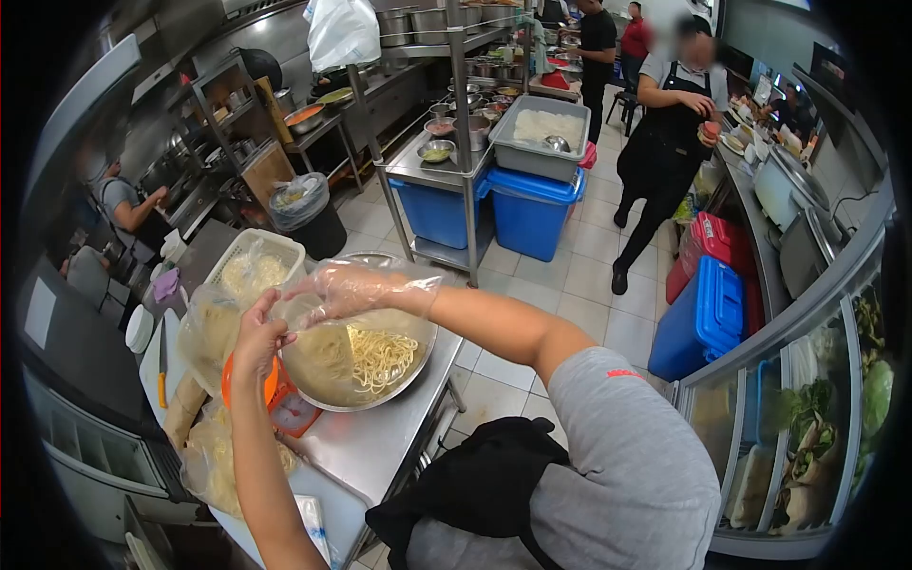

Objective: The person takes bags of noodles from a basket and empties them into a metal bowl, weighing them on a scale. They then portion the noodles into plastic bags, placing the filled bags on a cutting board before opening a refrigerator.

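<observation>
My left hand, bare, is closed in a pinch on the edge of a clear plastic bag over a wide steel bowl. In a loose clear plastic glove, my right hand is beside it at the bag's mouth. Its fingers curl downward, but the film blurs what they hold. Pale yellow noodles lie in the bowl, seen partly through the bag. Below my left hand is an orange scale, mostly covered by the bowl. More bagged noodles rest beside my left forearm.
A knife with an orange handle lies on a white cutting board at the left. Behind the bowl is a white basket. Blue bins stand under a steel shelf. A person in an apron stands in the aisle.
</observation>
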Demonstrator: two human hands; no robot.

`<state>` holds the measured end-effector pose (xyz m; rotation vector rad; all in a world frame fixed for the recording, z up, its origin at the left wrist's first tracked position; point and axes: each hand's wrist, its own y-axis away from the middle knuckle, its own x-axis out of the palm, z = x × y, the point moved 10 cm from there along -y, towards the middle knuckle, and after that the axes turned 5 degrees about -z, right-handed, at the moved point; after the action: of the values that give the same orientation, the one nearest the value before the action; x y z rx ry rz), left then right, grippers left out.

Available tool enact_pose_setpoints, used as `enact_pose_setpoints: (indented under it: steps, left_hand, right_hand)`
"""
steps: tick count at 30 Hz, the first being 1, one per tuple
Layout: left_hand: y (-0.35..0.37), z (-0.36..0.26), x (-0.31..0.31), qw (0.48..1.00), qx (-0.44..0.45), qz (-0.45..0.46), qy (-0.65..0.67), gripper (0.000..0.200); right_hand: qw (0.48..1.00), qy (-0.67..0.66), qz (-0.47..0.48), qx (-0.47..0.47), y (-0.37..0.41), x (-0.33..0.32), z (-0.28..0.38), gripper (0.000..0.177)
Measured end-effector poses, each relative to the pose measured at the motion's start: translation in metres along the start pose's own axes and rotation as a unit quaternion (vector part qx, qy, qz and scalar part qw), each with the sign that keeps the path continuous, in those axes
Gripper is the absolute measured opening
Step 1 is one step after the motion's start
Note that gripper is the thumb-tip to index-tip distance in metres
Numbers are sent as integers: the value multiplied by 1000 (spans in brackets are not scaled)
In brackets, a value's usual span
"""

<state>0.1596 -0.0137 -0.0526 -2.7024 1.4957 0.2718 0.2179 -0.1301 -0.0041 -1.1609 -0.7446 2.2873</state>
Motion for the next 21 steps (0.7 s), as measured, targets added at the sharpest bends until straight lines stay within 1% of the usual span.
enact_pose_setpoints:
  steps: [1, 2, 3, 5, 6, 7, 8, 9, 10, 11, 12, 13, 14, 15, 16, 17, 19, 21]
  left_hand:
    - [0, 2, 0, 1000, -5, -5, -18, 66]
    - [-2, 4, 2, 999, 3, 5, -34, 66]
    - [-5, 7, -2, 999, 6, 8, -48, 65]
    - [-10, 6, -14, 998, 10, 18, -56, 64]
    - [-9, -2, -23, 999, 30, 15, 2, 62]
    - [-1, -15, -30, 999, 29, -13, 41, 61]
    - [4, -30, -35, 998, 42, -19, 31, 60]
    - [4, -37, -42, 996, 55, -19, 67, 58]
    - [8, -46, -47, 997, 53, -36, 49, 55]
    - [10, -57, -54, 996, 68, -36, 46, 55]
    - [15, -69, -64, 992, 90, -48, 80, 55]
    - [18, -74, -75, 993, 79, -46, 80, 50]
    - [-1, -69, -93, 983, 113, -5, 147, 49]
    - [1, -71, -114, 980, 119, -18, 160, 42]
    - [-3, -71, -139, 987, 100, -33, 125, 43]
    - [-2, -69, -158, 992, 79, -45, 91, 45]
    - [26, -85, -172, 987, 81, -114, 82, 37]
    - [21, -70, -188, 988, 56, -106, 95, 35]
  right_hand:
    - [1000, -3, 2, -1, -1, -1, 0, 54]
    - [990, 114, 79, 24, 0, 11, -12, 54]
    - [961, 223, 159, 41, 0, 23, -23, 53]
    - [941, 264, 200, 68, -13, 6, -20, 53]
    - [976, 165, 123, 72, -22, -14, -9, 49]
    - [991, 75, 63, 89, -30, -24, -13, 41]
    - [996, -74, -27, 31, -38, -37, -6, 33]
    - [991, -79, -74, 75, -42, -48, -16, 24]
    - [983, -112, -92, 109, -36, -48, -19, 28]
    - [973, -145, -112, 142, -29, -49, -22, 32]
    - [989, -51, -52, 129, -17, -25, -47, 41]
    - [994, 42, 4, 105, -3, -2, -71, 50]
    - [981, 7, 94, 168, 17, 34, -93, 56]
    - [972, 57, 165, 157, 35, 60, -95, 55]
    - [956, 107, 231, 144, 54, 80, -93, 55]
    - [955, 95, 243, 137, 62, 87, -87, 55]
    - [938, 38, 235, 252, 82, 88, -97, 55]
    - [934, 1, 240, 265, 94, 92, -99, 54]
